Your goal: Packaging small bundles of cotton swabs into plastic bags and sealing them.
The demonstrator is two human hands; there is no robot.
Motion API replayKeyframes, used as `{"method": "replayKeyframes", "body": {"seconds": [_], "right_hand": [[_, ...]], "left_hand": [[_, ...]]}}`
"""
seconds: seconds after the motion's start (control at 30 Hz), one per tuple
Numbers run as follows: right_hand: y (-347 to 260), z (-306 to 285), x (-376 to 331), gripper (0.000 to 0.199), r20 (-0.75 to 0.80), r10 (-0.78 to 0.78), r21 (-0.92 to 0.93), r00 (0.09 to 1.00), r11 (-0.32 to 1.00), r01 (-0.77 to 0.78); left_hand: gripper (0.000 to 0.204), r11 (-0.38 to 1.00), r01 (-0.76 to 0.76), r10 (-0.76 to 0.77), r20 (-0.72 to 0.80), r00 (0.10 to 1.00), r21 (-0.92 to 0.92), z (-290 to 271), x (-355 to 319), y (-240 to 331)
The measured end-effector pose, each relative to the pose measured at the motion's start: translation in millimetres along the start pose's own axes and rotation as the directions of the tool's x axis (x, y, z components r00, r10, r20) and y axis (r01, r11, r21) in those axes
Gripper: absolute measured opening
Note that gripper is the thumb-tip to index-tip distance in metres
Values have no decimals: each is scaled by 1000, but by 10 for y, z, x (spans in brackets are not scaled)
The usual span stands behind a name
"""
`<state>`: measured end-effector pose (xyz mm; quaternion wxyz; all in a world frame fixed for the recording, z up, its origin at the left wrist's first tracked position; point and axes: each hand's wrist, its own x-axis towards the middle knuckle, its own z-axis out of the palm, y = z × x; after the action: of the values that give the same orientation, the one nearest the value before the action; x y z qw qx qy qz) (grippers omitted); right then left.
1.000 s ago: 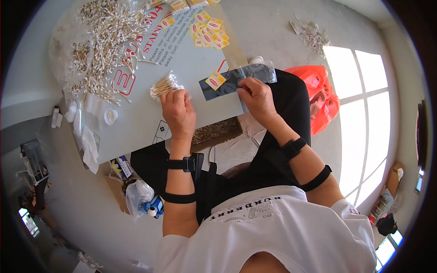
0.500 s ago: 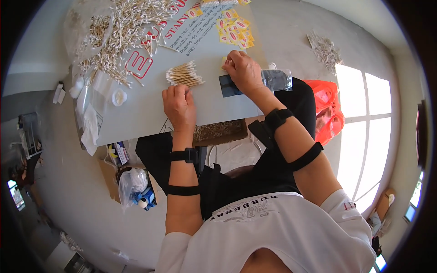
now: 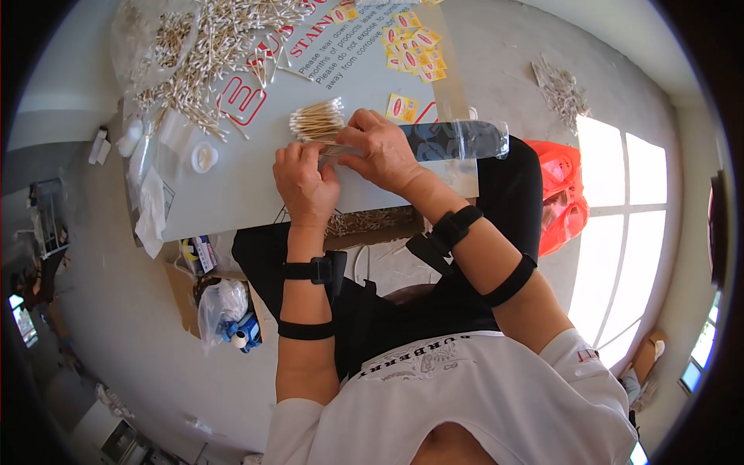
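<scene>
A small pile of cotton swabs (image 3: 316, 118) lies on the tabletop, their white tips at both ends. Just below it, my left hand (image 3: 304, 180) has its fingers curled and pressed together. My right hand (image 3: 378, 151) is bent in a pinch close beside it, at the pile's lower right. Something thin and pale shows between the two sets of fingertips; I cannot make out what it is. A dark strip with clear plastic packaging (image 3: 465, 141) stretches right from behind my right hand past the table edge. Above that hand lies a single yellow-and-white label card (image 3: 401, 107).
A big heap of loose cotton swabs (image 3: 201, 58) and a clear plastic bag (image 3: 147, 39) cover the far left. More yellow cards (image 3: 415, 50) lie far right. A small white round container (image 3: 204, 157) stands at left. An open cardboard box (image 3: 372, 229) sits below the table's near edge.
My right hand has moved left and nearer, coming up to my left hand. The label card that was under its fingers now lies uncovered. My left hand has stayed almost in place.
</scene>
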<state>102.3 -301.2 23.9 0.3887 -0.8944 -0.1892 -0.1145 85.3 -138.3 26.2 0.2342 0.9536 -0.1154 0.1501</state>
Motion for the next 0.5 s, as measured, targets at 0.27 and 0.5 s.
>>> {"method": "replayKeyframes", "body": {"seconds": [0.27,0.5], "right_hand": [[59,106,84,13,-20,68,-29,998,997,-68],[182,52,221,8,67,195,-72,978,979,-190]], "left_hand": [[17,999,-29,30,34,999,-24,53,337,-187],[25,997,-30,26,-46,999,-72,12,267,-88]]}}
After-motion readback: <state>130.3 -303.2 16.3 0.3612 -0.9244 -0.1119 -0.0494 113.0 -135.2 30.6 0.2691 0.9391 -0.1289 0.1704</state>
